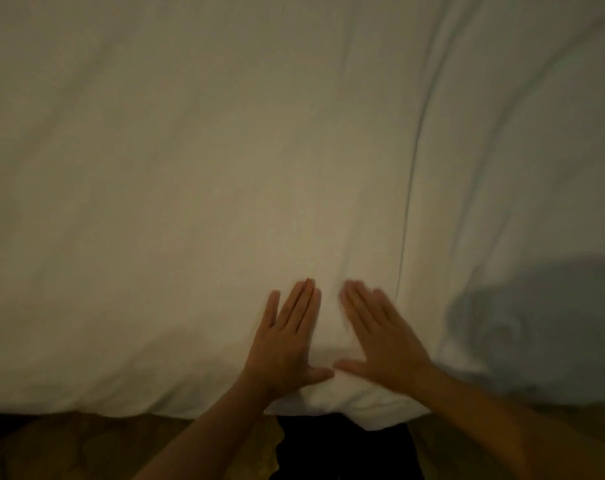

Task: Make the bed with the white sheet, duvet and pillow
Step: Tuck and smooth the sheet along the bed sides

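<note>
Left hand [287,341] and right hand [386,339], fingers straight and flat, press side by side at lower centre on the white bedding [190,161], which fills the frame. Smoothing is best done with flat palms swept outward, toward the crease [410,202] at right.

This is a bedroom in a home, dimly and warmly lit: a bed [155,393] covered in soft, creased white bedding [190,168] fills nearly the whole view, with brownish floor [86,445] below its near edge.
</note>
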`<state>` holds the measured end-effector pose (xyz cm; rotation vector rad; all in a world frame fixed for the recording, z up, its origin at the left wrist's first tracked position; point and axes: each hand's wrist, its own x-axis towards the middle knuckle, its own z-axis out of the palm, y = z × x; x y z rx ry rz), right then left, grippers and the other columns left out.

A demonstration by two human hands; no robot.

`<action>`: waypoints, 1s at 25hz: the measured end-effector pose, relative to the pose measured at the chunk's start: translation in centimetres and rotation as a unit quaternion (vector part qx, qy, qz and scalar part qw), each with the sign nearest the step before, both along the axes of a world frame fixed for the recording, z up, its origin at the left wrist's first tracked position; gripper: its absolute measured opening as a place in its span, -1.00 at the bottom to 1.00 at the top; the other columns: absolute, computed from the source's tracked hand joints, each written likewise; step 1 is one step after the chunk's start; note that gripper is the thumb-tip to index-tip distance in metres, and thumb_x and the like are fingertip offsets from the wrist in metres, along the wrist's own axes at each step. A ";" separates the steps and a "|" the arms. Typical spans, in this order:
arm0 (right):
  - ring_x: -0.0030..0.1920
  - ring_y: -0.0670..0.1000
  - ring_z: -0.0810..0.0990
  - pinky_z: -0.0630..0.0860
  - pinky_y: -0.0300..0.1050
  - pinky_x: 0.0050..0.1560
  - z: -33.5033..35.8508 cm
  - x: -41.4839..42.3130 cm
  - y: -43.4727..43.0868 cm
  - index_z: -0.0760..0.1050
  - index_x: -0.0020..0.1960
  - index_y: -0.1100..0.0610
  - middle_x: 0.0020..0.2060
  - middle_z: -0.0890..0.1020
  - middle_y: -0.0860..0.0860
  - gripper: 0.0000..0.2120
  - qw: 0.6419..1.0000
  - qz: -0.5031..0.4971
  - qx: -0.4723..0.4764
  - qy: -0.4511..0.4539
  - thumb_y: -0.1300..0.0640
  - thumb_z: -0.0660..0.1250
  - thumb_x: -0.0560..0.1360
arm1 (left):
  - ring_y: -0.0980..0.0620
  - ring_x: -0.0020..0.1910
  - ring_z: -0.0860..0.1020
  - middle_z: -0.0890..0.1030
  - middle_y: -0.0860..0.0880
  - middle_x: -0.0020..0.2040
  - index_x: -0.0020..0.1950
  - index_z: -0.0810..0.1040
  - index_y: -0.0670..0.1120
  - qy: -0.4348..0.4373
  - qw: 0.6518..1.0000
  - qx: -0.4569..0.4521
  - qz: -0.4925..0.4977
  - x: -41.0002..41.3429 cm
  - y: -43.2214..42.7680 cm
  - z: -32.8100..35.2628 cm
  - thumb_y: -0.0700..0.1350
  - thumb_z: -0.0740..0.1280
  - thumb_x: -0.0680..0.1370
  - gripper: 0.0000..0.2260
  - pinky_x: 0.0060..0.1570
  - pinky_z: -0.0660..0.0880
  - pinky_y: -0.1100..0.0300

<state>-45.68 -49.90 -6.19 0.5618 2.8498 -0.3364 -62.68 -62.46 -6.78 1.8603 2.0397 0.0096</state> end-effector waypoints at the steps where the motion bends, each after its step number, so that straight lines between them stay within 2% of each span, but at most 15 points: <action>1: 0.49 0.15 0.14 0.03 0.10 0.44 0.1 1.6 -1.8 0.10 0.49 0.28 0.49 0.16 0.20 -0.08 1.000 0.018 0.001 -0.002 -0.42 0.08 0.44 | -0.10 0.53 0.01 0.15 -0.19 0.52 0.53 0.05 -0.24 -0.001 1.000 0.001 0.004 1.0 -0.6 -0.1 0.47 0.26 0.23 0.11 0.44 -0.06 -0.15; 3: 0.49 0.12 0.15 0.08 0.07 0.42 0.3 4.1 -4.0 0.13 0.49 0.27 0.49 0.19 0.19 -0.10 1.000 0.020 -0.002 0.011 -0.41 0.08 0.46 | -0.07 0.54 -0.07 0.12 -0.16 0.52 0.55 -0.04 -0.21 0.000 0.999 0.029 0.013 2.3 -1.4 -0.6 0.48 0.22 0.26 0.11 0.44 -0.09 -0.13; 5: 0.48 0.11 0.17 0.08 0.05 0.42 0.6 4.6 -3.5 0.17 0.48 0.26 0.47 0.24 0.18 -0.21 0.998 -0.031 -0.007 0.061 -0.31 0.11 0.50 | -0.07 0.54 -0.01 0.10 -0.15 0.54 0.56 -0.07 -0.18 -0.024 0.997 0.069 0.001 2.3 -1.5 -0.4 0.43 0.20 0.38 0.01 0.45 -0.08 -0.11; 7: 0.41 0.15 0.28 0.11 0.06 0.42 1.4 4.2 0.3 0.27 0.42 0.24 0.40 0.36 0.19 -0.35 0.993 -0.080 0.028 0.086 -0.16 0.12 0.48 | -0.06 0.51 0.13 0.18 -0.12 0.52 0.55 0.02 -0.17 -0.053 0.992 0.116 -0.017 2.7 -0.1 0.6 0.33 0.19 0.47 -0.15 0.44 0.03 -0.04; 8: 0.37 0.17 0.36 0.15 0.07 0.41 1.9 4.3 2.8 0.34 0.39 0.21 0.36 0.42 0.19 -0.41 0.993 -0.077 0.055 0.077 -0.11 0.10 0.48 | -0.07 0.45 0.26 0.30 -0.12 0.47 0.52 0.14 -0.16 -0.060 0.989 0.135 -0.024 3.1 1.0 1.1 0.26 0.19 0.50 -0.26 0.39 0.14 -0.01; 10: 0.33 0.16 0.44 0.25 0.10 0.39 2.3 5.4 7.6 0.41 0.37 0.11 0.34 0.46 0.16 -0.50 0.996 -0.018 0.069 0.046 -0.09 0.03 0.54 | -0.09 0.10 0.56 0.56 -0.09 0.19 0.32 0.39 -0.12 -0.055 0.986 0.154 -0.013 4.6 3.7 1.8 0.14 0.19 0.48 -0.50 0.09 0.41 0.06; 11: 0.36 0.13 0.42 0.22 0.12 0.38 2.4 6.1 9.8 0.39 0.39 0.05 0.37 0.42 0.14 -0.51 0.998 0.022 0.050 0.041 -0.12 -0.01 0.57 | -0.07 -0.09 0.58 0.58 -0.06 0.03 0.20 0.45 -0.09 -0.054 0.987 0.152 0.002 5.6 5.4 2.2 0.12 0.19 0.47 -0.59 -0.09 0.48 0.08; 12: 0.41 0.10 0.35 0.17 0.11 0.39 2.6 6.8 11.7 0.33 0.43 0.01 0.42 0.36 0.11 -0.48 0.998 0.054 0.021 0.037 -0.19 -0.05 0.59 | -0.04 -0.19 0.56 0.56 -0.04 -0.06 0.13 0.48 -0.08 -0.057 0.989 0.135 0.021 6.8 7.2 2.7 0.13 0.19 0.47 -0.63 -0.22 0.51 0.10; 13: 0.46 0.07 0.25 0.11 0.07 0.41 2.7 7.3 13.2 0.25 0.47 -0.01 0.47 0.28 0.08 -0.42 0.997 0.065 -0.010 0.031 -0.28 -0.05 0.57 | -0.03 -0.20 0.54 0.54 -0.03 -0.08 0.10 0.49 -0.08 -0.058 0.991 0.111 0.038 7.9 9.0 3.5 0.17 0.19 0.48 -0.63 -0.25 0.51 0.11; 15: 0.51 0.01 0.06 0.02 -0.02 0.44 2.8 7.9 15.8 0.14 0.51 -0.04 0.52 0.12 0.03 -0.26 0.997 0.043 -0.066 0.017 -0.41 0.08 0.46 | -0.02 -0.10 0.51 0.50 -0.02 -0.02 0.15 0.44 -0.07 -0.061 0.994 0.032 0.079 10.2 12.2 4.5 0.28 0.19 0.50 -0.53 -0.18 0.46 0.13; 16: 0.51 0.02 0.05 0.03 -0.04 0.43 2.9 8.4 16.8 0.13 0.51 -0.06 0.53 0.11 0.02 -0.20 0.996 0.032 -0.078 0.025 -0.42 0.18 0.40 | -0.01 -0.08 0.51 0.49 0.00 0.00 0.16 0.40 -0.06 -0.059 0.993 -0.009 0.104 11.4 13.5 4.7 0.34 0.17 0.48 -0.48 -0.17 0.43 0.14; 18: 0.47 0.08 0.19 0.17 0.00 0.39 2.7 9.9 18.2 0.18 0.47 -0.05 0.48 0.24 0.08 -0.21 0.994 0.037 -0.079 0.072 -0.32 0.35 0.36 | -0.01 -0.17 0.54 0.50 0.01 -0.07 0.11 0.37 -0.06 -0.044 0.986 -0.034 0.159 13.6 15.3 4.5 0.41 0.16 0.44 -0.43 -0.26 0.43 0.16; 21: 0.26 0.10 0.36 0.43 0.10 0.27 1.6 11.6 19.2 0.30 0.31 0.07 0.25 0.49 0.14 -0.35 0.982 0.107 -0.054 0.143 -0.14 0.46 0.35 | 0.00 -0.44 0.51 0.49 0.00 -0.29 -0.06 0.37 -0.06 -0.015 0.973 0.085 0.215 15.5 15.6 3.3 0.33 0.17 0.39 -0.54 -0.55 0.38 0.22; 23: 0.18 0.11 0.40 0.49 0.11 0.19 1.3 12.1 19.6 0.34 0.24 0.08 0.16 0.55 0.14 -0.48 0.972 0.143 -0.045 0.178 -0.10 0.42 0.40 | 0.01 -0.41 0.49 0.48 -0.01 -0.27 -0.05 0.33 -0.02 -0.012 0.964 0.144 0.225 16.3 14.9 2.5 0.23 0.19 0.40 -0.65 -0.51 0.38 0.23; 25: 0.16 0.12 0.43 0.46 0.05 0.21 1.4 12.1 20.0 0.39 0.22 0.11 0.14 0.55 0.15 -0.55 0.963 0.162 -0.060 0.206 -0.12 0.32 0.45 | -0.02 -0.32 0.45 0.48 -0.04 -0.23 -0.03 0.35 -0.04 -0.022 0.962 0.187 0.198 16.9 14.1 2.5 0.16 0.25 0.42 -0.69 -0.40 0.38 0.18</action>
